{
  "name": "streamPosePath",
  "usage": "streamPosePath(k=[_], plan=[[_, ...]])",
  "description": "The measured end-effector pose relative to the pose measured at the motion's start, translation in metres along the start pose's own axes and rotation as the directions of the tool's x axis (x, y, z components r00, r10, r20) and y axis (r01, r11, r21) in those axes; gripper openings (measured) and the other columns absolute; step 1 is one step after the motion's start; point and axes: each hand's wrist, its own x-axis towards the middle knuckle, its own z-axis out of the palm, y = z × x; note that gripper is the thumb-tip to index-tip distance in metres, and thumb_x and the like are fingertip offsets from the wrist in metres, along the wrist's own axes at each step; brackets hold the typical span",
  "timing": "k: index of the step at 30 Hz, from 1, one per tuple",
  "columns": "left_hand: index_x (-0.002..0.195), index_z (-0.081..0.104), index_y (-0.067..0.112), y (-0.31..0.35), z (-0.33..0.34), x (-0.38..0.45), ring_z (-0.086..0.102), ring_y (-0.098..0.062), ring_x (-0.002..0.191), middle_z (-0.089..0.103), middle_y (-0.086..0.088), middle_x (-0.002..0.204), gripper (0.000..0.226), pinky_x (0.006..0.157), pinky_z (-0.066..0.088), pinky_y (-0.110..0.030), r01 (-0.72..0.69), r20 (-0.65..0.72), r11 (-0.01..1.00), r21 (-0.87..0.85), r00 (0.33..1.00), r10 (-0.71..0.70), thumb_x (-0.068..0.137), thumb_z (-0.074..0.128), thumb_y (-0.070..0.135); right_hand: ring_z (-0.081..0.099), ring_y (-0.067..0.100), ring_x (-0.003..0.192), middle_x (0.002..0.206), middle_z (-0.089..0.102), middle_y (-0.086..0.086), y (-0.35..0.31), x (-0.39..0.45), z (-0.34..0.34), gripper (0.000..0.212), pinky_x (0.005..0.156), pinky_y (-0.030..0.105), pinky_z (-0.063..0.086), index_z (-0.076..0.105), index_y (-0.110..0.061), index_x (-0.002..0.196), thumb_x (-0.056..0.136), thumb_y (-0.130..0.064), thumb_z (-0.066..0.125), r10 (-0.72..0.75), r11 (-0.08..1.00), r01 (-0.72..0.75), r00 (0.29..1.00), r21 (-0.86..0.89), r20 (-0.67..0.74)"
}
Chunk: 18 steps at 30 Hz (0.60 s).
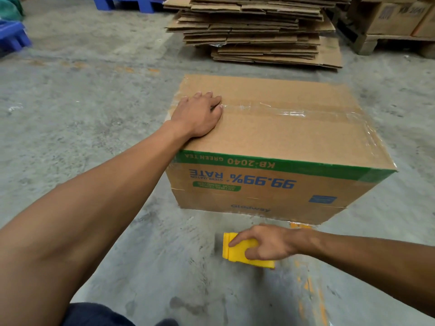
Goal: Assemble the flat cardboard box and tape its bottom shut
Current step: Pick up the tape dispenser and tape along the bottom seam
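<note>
An assembled cardboard box (282,142) stands upside down on the concrete floor, its print inverted. Clear tape (289,111) runs along the seam of its upper face and down the right side. My left hand (200,114) lies flat on the box's left end, fingers spread over the taped seam. In front of the box, low above the floor, my right hand (268,244) grips a yellow tape dispenser (237,252). The tape roll itself is hidden by that hand.
A tall stack of flat cardboard boxes (256,29) lies just behind the box. Filled printed cartons sit on a wooden pallet (386,41) at the back right. Blue plastic pallets (14,36) stand at the back left. Orange paint marks (310,288) streak the floor near my right arm.
</note>
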Motion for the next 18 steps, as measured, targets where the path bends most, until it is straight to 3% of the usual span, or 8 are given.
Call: streamPosePath(k=[2,4,9,13,15,18], plan=[[0.15,0.035,0.023,0.001,-0.002,0.0,0.023,-0.029,0.147,0.028,-0.006,0.159,0.054,0.118,0.018,-0.048,0.004,0.012,1.0,-0.003,1.0,-0.004,0.1,0.028,0.042,0.059,-0.005,0.065,0.087,0.072,-0.019,-0.023,-0.008,-0.023,0.032,0.058,0.006,0.04,0.067,-0.027,0.126,0.095,-0.028,0.061,-0.022,0.983,0.014,0.999,0.183,0.042],[0.15,0.034,0.023,0.002,-0.005,0.0,0.023,-0.029,0.147,0.028,-0.006,0.159,0.054,0.118,0.018,-0.048,0.004,0.024,1.0,-0.005,1.0,-0.004,0.1,0.028,0.042,0.057,-0.002,0.043,0.063,0.068,-0.019,-0.043,-0.022,-0.05,0.029,0.048,0.011,0.046,0.07,-0.018,0.121,0.094,-0.025,0.065,-0.043,0.944,0.005,0.993,0.331,0.109],[0.148,0.039,0.024,-0.001,-0.013,-0.002,0.023,-0.03,0.147,0.03,-0.008,0.158,0.051,0.118,0.018,-0.045,-0.02,0.032,0.998,-0.058,0.999,0.022,0.1,0.034,0.039,0.052,0.022,0.039,0.075,0.06,0.023,-0.082,-0.063,-0.135,0.026,0.041,0.024,0.05,0.072,-0.022,0.117,0.093,-0.026,0.066,-0.164,0.884,0.108,0.983,0.454,0.087],[0.143,0.047,0.023,-0.008,-0.017,-0.004,0.024,-0.029,0.147,0.035,-0.011,0.155,0.046,0.118,0.017,-0.047,-0.026,0.008,0.985,-0.172,1.0,0.028,0.098,0.043,0.03,0.05,0.022,0.038,0.058,0.055,0.016,-0.096,-0.096,-0.205,0.033,0.038,0.025,0.05,0.068,-0.018,0.124,0.093,-0.025,0.058,-0.204,0.835,0.155,0.978,0.528,0.034],[0.138,0.054,0.023,-0.008,-0.02,-0.007,0.031,-0.025,0.144,0.042,-0.01,0.152,0.043,0.117,0.024,-0.044,-0.052,-0.038,0.972,-0.231,0.998,0.044,0.097,0.047,0.03,0.052,0.016,0.034,0.056,0.059,0.011,-0.097,-0.112,-0.233,0.036,0.037,0.024,0.051,0.066,-0.018,0.126,0.093,-0.027,0.054,-0.222,0.802,0.189,0.975,0.567,-0.011],[0.114,0.072,0.025,0.01,-0.037,-0.015,0.063,-0.018,0.113,0.069,-0.001,0.122,0.027,0.091,0.046,-0.025,-0.15,-0.202,0.914,-0.378,0.976,0.077,0.093,0.055,0.024,0.051,0.013,0.032,0.054,0.058,0.009,-0.095,-0.135,-0.265,0.039,0.036,0.024,0.051,0.067,-0.022,0.124,0.089,-0.032,0.055,-0.213,0.762,0.235,0.971,0.604,-0.109]])
